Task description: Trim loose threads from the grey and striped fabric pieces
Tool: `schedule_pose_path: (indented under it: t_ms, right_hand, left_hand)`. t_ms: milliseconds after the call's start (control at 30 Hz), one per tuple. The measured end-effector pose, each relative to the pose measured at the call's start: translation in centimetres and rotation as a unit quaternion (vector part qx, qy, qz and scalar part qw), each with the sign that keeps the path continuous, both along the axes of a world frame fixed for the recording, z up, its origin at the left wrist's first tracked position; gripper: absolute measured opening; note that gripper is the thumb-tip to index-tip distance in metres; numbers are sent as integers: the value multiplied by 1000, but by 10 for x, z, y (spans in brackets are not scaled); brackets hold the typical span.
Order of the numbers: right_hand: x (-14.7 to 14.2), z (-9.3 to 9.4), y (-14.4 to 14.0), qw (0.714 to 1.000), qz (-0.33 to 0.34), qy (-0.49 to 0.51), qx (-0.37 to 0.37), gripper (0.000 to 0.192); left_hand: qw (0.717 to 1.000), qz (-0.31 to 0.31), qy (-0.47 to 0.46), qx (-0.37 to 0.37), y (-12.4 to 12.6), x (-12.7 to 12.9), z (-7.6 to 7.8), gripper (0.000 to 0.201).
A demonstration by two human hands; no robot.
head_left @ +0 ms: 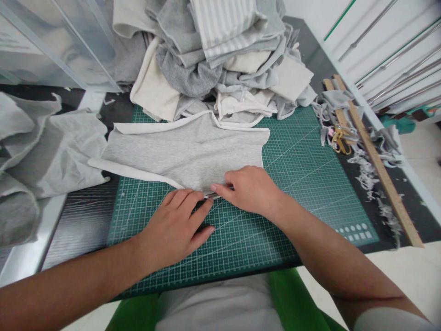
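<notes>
Several crumpled grey cloth pieces (pixel 69 151) lie at the left, partly over the dark wood-grained table (pixel 89 216), with translucent plastic bins (pixel 65 41) standing behind them on the far left. Next comes the light grey knit panel (pixel 186 149), spread across the far left and middle of a green gridded cutting mat (pixel 220 243), its long edges trimmed or rolled in white. From the near side the left hand (pixel 175 220) reaches in, palm down and loosely open, fingertips pressing the panel's near edge without gripping it. Beyond, in the far middle, rises a heap of grey and cream fabric (pixel 189 64), a striped folded piece (pixel 227 27) on top. Just right of the left hand, the right hand (pixel 253 191) is curled closed around a slim metal tool (pixel 211 195), mostly hidden, its tip at that same near edge. Farther right, gold-handled scissors (pixel 341 140) lie by shredded fabric scraps (pixel 367 177), and a long wooden strip (pixel 382 172) runs along the table's right side.
</notes>
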State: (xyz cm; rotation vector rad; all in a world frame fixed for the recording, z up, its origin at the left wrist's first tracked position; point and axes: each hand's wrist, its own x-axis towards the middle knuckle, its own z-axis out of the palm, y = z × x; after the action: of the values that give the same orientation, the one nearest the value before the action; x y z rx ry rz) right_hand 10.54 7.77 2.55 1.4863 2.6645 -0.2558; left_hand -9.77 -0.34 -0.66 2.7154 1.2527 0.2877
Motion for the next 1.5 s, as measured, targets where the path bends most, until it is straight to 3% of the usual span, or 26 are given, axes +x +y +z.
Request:
schedule_pose_path:
  t_ms: [167,567,1500]
  right_hand:
    - [1,-2,4,999,10,30,7,51]
    - [7,-5,11,992,-9,102,-76,47]
    - [-5,-6,-1,1000,-15,11,-5,53]
  left_hand:
    - [1000,-3,1,1,1,0,0,46]
    - [1000,-6,-9,8,1,-1,-1,44]
    - [1000,-6,-6,3,1,0,0,45]
